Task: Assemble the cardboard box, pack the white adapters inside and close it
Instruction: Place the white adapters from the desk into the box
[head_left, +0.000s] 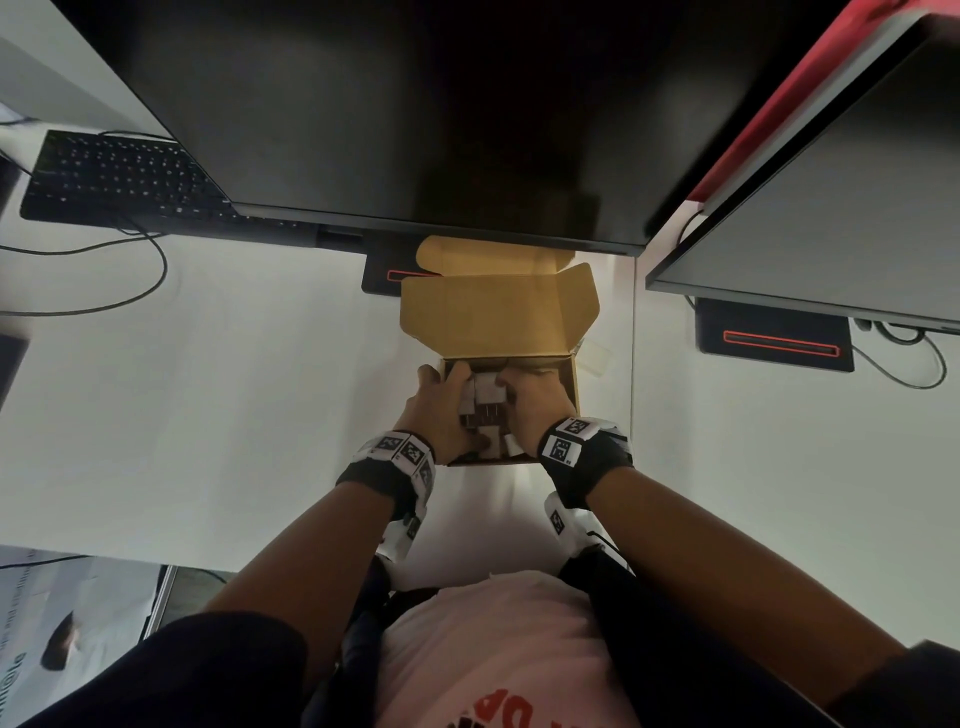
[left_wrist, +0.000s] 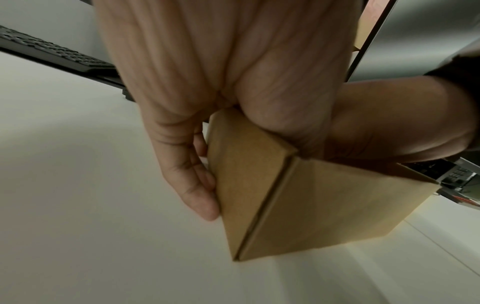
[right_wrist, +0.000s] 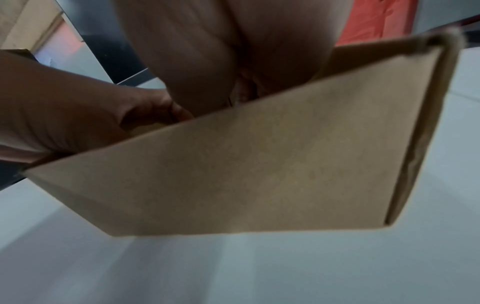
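The brown cardboard box (head_left: 574, 395) stands on the white desk (head_left: 234, 415) with its lid (head_left: 493, 317) folded up and back. A cluster of white adapters (head_left: 485, 397) sits in its open top. My left hand (head_left: 441, 410) grips the cluster from the left and my right hand (head_left: 530, 415) from the right, fingers curled into the box. In the left wrist view the left hand (left_wrist: 207, 61) reaches over the box (left_wrist: 298, 195), its little finger (left_wrist: 197, 197) outside the left wall. The right wrist view shows the right hand (right_wrist: 221, 51) above the box's near wall (right_wrist: 259, 164); the fingertips are hidden.
A large dark monitor (head_left: 415, 104) hangs over the box's far side, its base (head_left: 384, 275) just behind the lid. A second monitor (head_left: 831, 208) and its base (head_left: 774, 338) stand right. A black keyboard (head_left: 119, 176) and cable (head_left: 130, 291) lie far left. Something clear, perhaps plastic (head_left: 597, 358), lies beside the box.
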